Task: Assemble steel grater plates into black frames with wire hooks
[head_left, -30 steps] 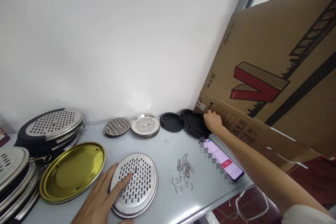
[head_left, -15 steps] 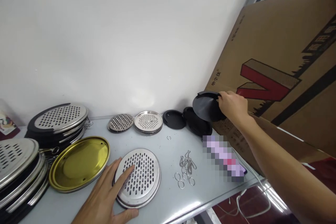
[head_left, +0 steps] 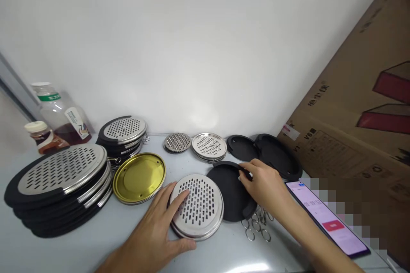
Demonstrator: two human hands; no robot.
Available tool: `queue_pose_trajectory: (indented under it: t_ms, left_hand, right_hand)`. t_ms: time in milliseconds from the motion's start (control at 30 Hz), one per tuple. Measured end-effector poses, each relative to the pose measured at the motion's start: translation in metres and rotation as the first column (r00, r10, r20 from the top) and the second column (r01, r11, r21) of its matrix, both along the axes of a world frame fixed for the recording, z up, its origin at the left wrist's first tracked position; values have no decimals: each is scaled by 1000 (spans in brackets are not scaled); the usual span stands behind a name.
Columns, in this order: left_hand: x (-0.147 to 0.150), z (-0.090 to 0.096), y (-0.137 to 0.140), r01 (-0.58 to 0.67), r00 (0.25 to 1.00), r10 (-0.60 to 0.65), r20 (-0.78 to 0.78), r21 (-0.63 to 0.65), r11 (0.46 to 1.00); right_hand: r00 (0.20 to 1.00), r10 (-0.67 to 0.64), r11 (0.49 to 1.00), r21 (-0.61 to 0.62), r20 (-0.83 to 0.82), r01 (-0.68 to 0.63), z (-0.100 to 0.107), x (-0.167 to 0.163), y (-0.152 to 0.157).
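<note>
My left hand (head_left: pixel 156 222) grips the left edge of a round perforated metal plate (head_left: pixel 200 204) lying on the table, thumb at its front rim and one finger across its face. In my right hand (head_left: pixel 264 181) is a round black cover (head_left: pixel 228 192) with a raised rim, pinched at the rim's upper right. The cover is held low and tilted, close against the right side of the perforated plate. Metal rings (head_left: pixel 250 233) and clips lie partly hidden beneath the cover and my right hand.
Black-rimmed perforated discs stand in stacks (head_left: pixel 60 170) at left, beside a gold lid (head_left: pixel 139 179). Toward the wall are a small grater disc (head_left: pixel 177 142), steel perforated discs (head_left: pixel 209 146) and black covers (head_left: pixel 278 155). A phone (head_left: pixel 329 222), cardboard box (head_left: pixel 346 136) and bottles (head_left: pixel 64 115) flank the table.
My right hand has brought the black cover from beside the box down and left, next to the perforated plate. My left hand stays on the plate. The view has turned left.
</note>
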State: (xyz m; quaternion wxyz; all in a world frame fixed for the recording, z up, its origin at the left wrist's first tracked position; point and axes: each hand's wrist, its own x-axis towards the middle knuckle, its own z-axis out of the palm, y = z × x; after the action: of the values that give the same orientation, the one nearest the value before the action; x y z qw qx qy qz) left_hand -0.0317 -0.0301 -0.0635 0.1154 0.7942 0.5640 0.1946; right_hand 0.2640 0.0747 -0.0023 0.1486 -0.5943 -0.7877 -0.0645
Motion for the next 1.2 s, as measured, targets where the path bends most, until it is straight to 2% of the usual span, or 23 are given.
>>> queue_pose_trajectory:
  t_ms: [100,233,300,400,467,533,767,967,1067,1200]
  left_hand:
    - [1,2,0,-19,999,19,32,-18,1000]
    - [2,2,-1,-15,998,17,53,-33,999]
    - [2,3,-1,-15,998,17,55,-42,999]
    - [2,5,-1,-18,998,22,60,-55,998]
    - [1,6,0,-15,998,18,67,-49,999]
    - [1,5,1,-10,998,12,67,-38,999]
    - [4,6,7,-16,999,18,38,-50,999]
    - [10,6,11,-41,997,44,64,-50,998]
    - [11,7,10,-53,996,57,76,-56,997]
    - [13,7,9,-61,995,65,77,-63,996]
  right_hand:
    - [979,124,976,-158,-164,-150,-7,-14,-2]
    - [898,180,886,-331,-401,-325,-17,-16,-4]
    - [852,176,823,-402,-493,-403,-17,-9,-4]
    - [781,184,682,-495,-596,-539,-13,3,-4]
    - [749,191,623,-511,-635,-592,-11,7,-5]
    - [731,212,623,-487,-649,-613,-10,6,-5]
    - [693,281,671,-381,-664,-636,-14,-8,-8]
    - [638,338,652,-317,-692,-689,-14,-15,-11]
    - [637,331,654,-318,-696,-686,-15,-17,-11]
    - [618,327,632,-321,-715,-706,-16,-18,-10]
